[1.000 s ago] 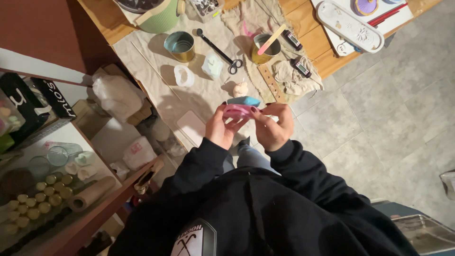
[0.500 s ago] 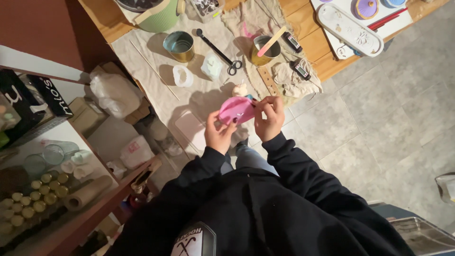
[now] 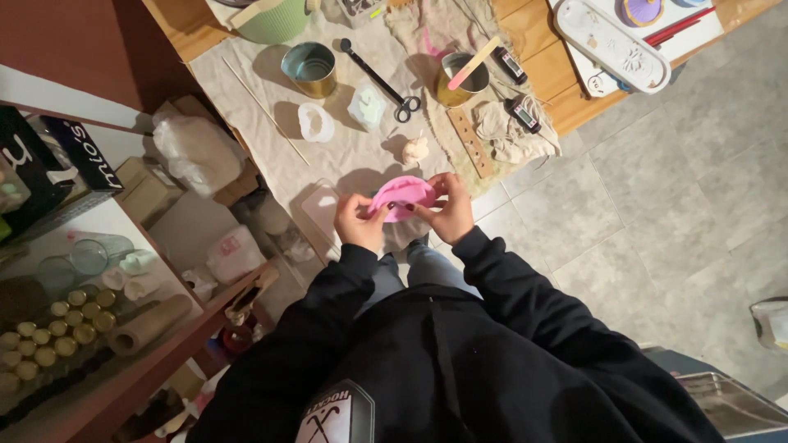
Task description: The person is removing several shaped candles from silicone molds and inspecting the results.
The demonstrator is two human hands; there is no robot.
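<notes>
One pink mould [image 3: 401,195], soft and rounded, pinched between both hands just off the near edge of the cloth-covered table [image 3: 246,78], above the knees. Left hand [image 3: 359,221] curled shut on its left rim, fingers wrapped underneath. Right hand [image 3: 449,209] clamped on the right rim, thumb pressed on top. Just beyond the mould, on the cloth, a small pale cast piece [image 3: 415,149]. Further out, black scissors [image 3: 380,80] laid slantwise, beside a pale green moulded shape [image 3: 367,105] and a clear ring mould [image 3: 315,121]. Two tins stood upright: an empty one [image 3: 309,70] to the left, another [image 3: 461,78] with a pink-tipped stir stick [image 3: 474,63] leaned inside. White oval tray [image 3: 609,44] parked at the far right.
</notes>
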